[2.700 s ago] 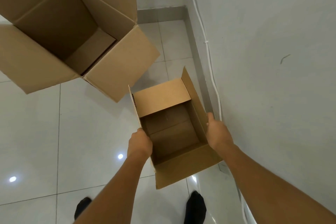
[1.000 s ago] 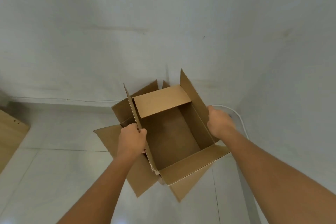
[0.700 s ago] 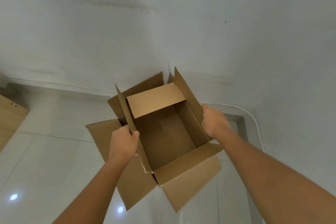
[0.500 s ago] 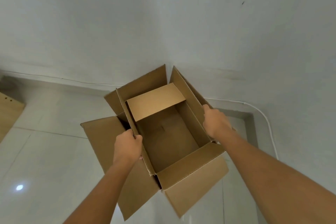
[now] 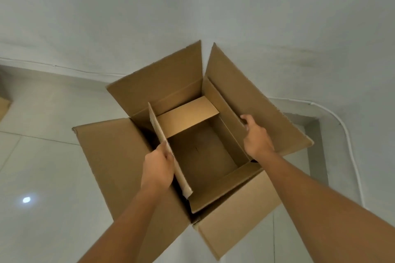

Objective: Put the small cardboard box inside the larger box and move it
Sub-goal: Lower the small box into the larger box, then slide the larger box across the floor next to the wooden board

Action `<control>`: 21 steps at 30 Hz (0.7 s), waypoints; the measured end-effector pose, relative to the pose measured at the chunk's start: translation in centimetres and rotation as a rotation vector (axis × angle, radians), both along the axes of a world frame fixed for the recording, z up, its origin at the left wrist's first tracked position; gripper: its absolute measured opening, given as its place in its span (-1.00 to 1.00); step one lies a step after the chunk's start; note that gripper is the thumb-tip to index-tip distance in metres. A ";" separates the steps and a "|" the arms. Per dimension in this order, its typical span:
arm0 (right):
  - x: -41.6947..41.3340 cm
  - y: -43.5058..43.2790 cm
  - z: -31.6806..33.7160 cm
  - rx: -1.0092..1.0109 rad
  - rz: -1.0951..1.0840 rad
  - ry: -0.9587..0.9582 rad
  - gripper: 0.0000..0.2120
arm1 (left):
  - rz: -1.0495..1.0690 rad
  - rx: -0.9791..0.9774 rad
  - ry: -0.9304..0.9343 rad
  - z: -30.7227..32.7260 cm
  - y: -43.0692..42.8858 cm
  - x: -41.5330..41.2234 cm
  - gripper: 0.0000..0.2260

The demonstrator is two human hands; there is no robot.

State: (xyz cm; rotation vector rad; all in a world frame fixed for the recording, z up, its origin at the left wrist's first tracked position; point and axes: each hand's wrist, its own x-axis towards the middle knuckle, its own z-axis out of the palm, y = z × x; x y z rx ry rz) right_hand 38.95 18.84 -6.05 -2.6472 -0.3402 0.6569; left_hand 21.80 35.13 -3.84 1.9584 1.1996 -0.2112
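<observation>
The small cardboard box [image 5: 201,156] sits open-topped inside the larger box [image 5: 111,156], which stands on the floor in a room corner with all its flaps spread outward. My left hand [image 5: 157,170] grips the small box's upright left flap. My right hand [image 5: 256,136] is over the small box's right wall, fingers loosely spread; whether it still touches the cardboard is unclear. The small box is empty inside.
White walls [image 5: 192,6] meet in a corner just behind the boxes. A white cable [image 5: 350,149] runs along the skirting at the right. Pale glossy floor tiles [image 5: 38,177] extend to the left, where a wooden edge [image 5: 3,107] shows.
The small box has gone down into the larger box, whose flaps now surround it. My right hand has loosened from the small box's right wall. The view has moved closer.
</observation>
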 end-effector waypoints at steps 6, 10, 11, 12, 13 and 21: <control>-0.8 -1.4 -1.7 0.012 0.004 -0.002 -0.39 | -0.041 0.027 0.012 -1.2 -1.6 0.0 -0.61; -1.2 -3.4 -1.9 -0.035 0.008 0.008 -0.40 | -0.068 0.034 0.024 -1.3 -2.4 -0.3 -0.62; -1.3 -4.0 -2.0 -0.050 0.011 0.007 -0.41 | -0.076 0.034 0.026 -1.4 -2.7 -0.4 -0.62; -1.4 -4.5 -2.1 -0.064 0.022 0.004 -0.41 | -0.082 0.032 0.025 -1.4 -3.0 -0.5 -0.63; -1.5 -5.1 -2.2 -0.077 0.039 0.002 -0.40 | -0.093 0.031 0.030 -1.4 -3.5 -0.6 -0.63; -3.3 -9.2 -3.9 -0.206 0.285 0.013 -0.34 | -0.407 -0.019 0.165 -4.3 -8.7 -2.6 -0.65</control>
